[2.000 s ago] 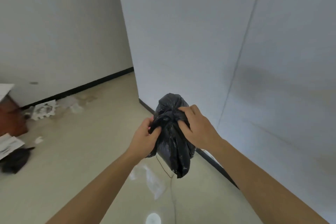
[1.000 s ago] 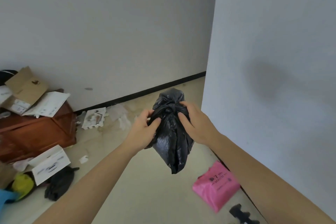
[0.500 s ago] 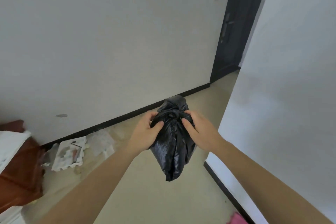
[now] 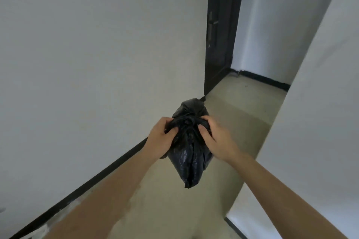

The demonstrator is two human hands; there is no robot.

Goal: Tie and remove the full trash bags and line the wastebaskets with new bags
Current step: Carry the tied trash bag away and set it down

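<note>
Since the earlier frame, view has swung toward dark door (image 4: 219, 31). Left hand (image 4: 160, 139) and right hand (image 4: 215, 139) grip knotted black trash bag (image 4: 189, 153), fingers curled; contents hidden.

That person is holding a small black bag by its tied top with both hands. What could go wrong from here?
1. The left hand and right hand pinch the thin black plastic trash bag right beside its knot. Pulling harder might tear the film.
2. The bag hangs in the air above the beige floor. If the knot is loose, rubbish could spill there.
</note>
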